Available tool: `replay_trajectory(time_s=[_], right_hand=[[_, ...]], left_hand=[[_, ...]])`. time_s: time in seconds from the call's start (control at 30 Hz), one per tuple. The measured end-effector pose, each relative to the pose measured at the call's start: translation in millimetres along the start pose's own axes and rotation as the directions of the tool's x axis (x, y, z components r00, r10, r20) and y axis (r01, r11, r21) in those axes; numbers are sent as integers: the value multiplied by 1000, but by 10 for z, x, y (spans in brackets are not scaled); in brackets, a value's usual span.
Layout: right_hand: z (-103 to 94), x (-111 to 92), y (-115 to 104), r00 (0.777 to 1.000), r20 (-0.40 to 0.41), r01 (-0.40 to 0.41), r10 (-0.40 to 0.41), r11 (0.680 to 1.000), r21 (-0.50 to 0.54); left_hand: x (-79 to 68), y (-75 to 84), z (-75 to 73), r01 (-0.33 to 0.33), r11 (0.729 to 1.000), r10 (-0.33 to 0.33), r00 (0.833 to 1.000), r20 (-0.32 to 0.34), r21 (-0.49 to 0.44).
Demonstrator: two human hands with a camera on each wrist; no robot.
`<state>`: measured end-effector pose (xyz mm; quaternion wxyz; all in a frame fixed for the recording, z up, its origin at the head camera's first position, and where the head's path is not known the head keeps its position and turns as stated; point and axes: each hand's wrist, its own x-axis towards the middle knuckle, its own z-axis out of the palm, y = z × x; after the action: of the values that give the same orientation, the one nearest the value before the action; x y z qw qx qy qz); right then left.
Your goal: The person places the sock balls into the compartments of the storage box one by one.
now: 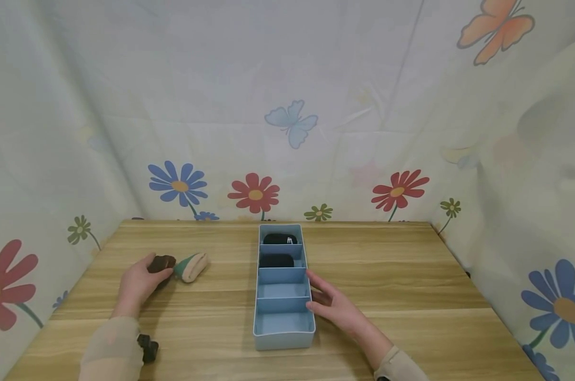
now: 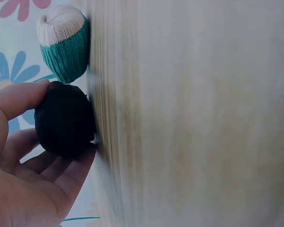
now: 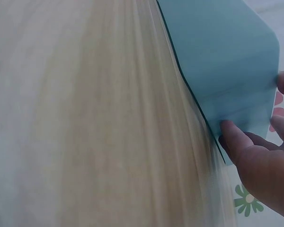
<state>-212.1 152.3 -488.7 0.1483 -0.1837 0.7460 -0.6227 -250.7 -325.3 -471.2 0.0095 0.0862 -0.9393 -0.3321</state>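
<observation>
My left hand (image 1: 136,284) pinches a dark rolled-up sock bundle (image 2: 64,120) between thumb and fingers, low at the tabletop on the left. Just beyond it lies a green and cream rolled knit sock (image 1: 192,268), close beside the dark one. In the middle stands a light blue divided box (image 1: 283,341). Its far compartment holds a black bundle (image 1: 276,239) with a white mark, and the one before it holds another black bundle (image 1: 276,261). Against the box's right side my right hand (image 1: 338,308) rests its fingertips, the fingers not curled round it.
The two nearer compartments of the box show bare blue floors. A wood-grain table (image 1: 396,270) carries everything. Behind it and at both sides hangs a pale curtain (image 1: 211,100) printed with flowers and butterflies. A small black device (image 1: 147,348) sits at my left wrist.
</observation>
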Motion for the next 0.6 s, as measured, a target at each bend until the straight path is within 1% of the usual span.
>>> replay_trajectory(time_s=[0.23, 0.4, 0.6], right_hand=[[-2, 8, 10, 1000, 12, 14, -14, 1000, 4], [-8, 8, 3, 1000, 16, 22, -22, 1000, 13], [0, 2, -4, 999, 22, 24, -25, 999, 27]], left_hand=[[-13, 21, -7, -34, 999, 34, 999, -2, 6], [-27, 30, -14, -48, 999, 48, 999, -22, 16], [-51, 29, -28, -31, 999, 30, 998, -51, -8]])
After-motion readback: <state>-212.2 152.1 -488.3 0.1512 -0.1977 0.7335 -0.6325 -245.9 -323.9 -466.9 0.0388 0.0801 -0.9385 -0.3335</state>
